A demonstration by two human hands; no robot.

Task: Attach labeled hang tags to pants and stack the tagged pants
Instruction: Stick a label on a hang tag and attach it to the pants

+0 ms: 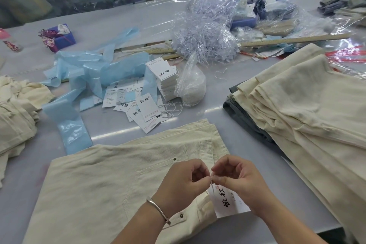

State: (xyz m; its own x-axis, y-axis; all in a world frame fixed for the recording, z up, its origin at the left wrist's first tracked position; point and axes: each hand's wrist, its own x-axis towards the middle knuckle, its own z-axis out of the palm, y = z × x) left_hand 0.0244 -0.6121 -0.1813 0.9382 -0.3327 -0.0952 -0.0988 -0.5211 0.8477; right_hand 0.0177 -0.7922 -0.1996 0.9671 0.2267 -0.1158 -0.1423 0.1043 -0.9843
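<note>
Fastening item: one hang tag, white with black characters, lying at the waistband of the cream pants spread flat before us. Our left hand and right hand meet fingertip to fingertip, both pinching the thin tag string just above the card. Tagged stack: folded cream pants, to our right. Spare tags: loose pile beyond the pants. Risk, in our judgement: the fine string may slip from the pinch before its ends lock, leaving the tag unattached; the string's path through the cloth is hidden behind our fingers.
</note>
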